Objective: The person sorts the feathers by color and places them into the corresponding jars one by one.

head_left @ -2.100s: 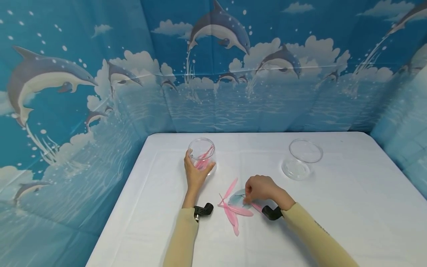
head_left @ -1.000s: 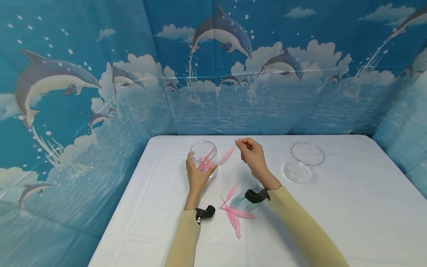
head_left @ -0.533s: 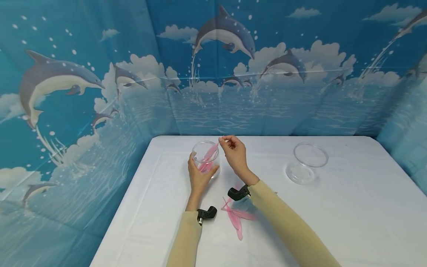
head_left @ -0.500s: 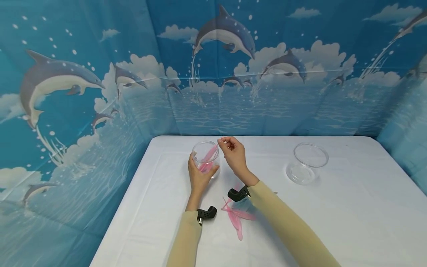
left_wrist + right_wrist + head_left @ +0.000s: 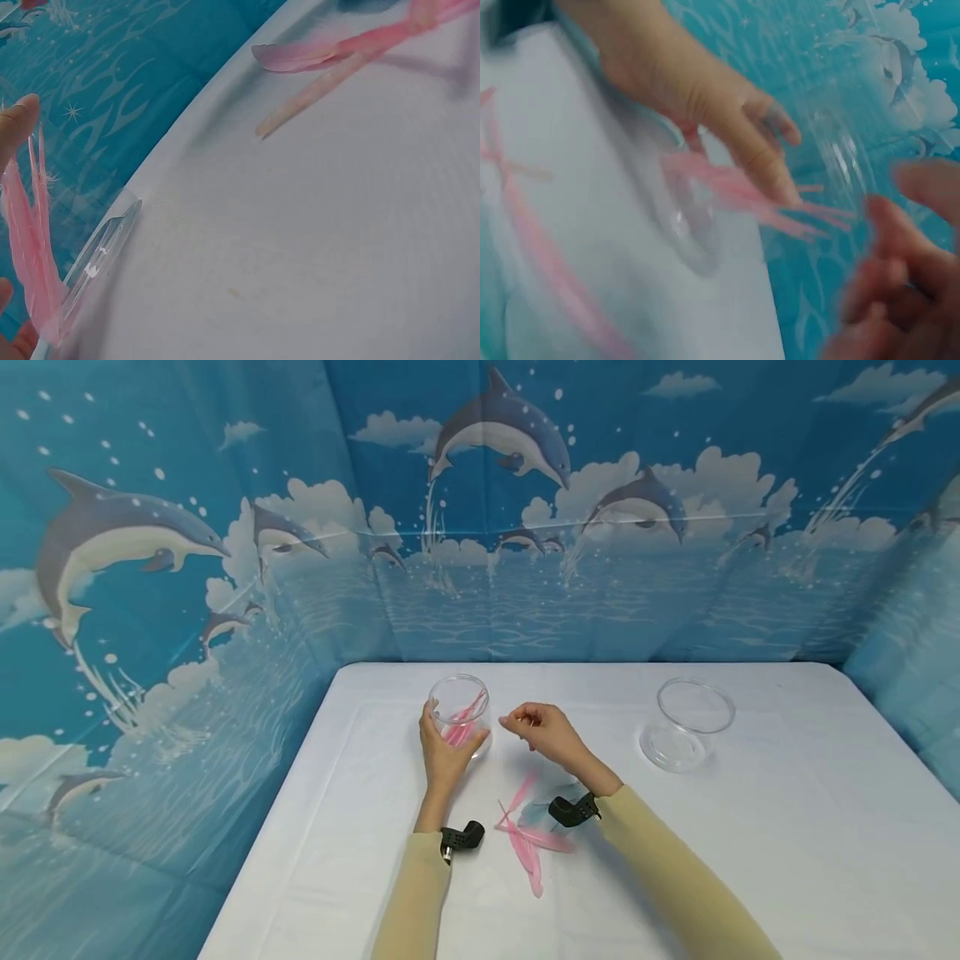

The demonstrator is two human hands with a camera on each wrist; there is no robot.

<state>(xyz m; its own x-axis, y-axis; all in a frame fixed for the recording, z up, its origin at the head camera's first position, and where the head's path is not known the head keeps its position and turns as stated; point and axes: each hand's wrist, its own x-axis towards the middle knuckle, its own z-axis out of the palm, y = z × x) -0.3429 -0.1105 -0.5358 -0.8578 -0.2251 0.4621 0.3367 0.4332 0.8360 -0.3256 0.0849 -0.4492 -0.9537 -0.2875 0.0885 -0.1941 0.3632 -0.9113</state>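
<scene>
In the head view my left hand [image 5: 444, 756] grips a clear round jar [image 5: 460, 722] from its near side, thumb and fingers spread around the wall. Several pink feathers [image 5: 34, 255] lean inside it, quills up toward the rim. Just right of the jar, my right hand [image 5: 551, 732] hovers over the table with loosely bent fingers; the blurred right wrist view shows nothing between them. Nearer the body lies a small pile of loose pink feathers [image 5: 527, 852] crossing one another. Blue-grey feathers [image 5: 535, 814] lie beside them, partly hidden under the right wrist's camera.
A second clear jar [image 5: 686, 731] stands toward the back right of the white table [image 5: 787, 827]. Black cameras sit on both wrists. A dolphin-print curtain [image 5: 480, 602] hangs right behind the table and along its sides.
My right hand picked up a pink feather from the pile, carried it to the held jar and let it go inside. It has since drawn back rightward. The left hand keeps its grip.
</scene>
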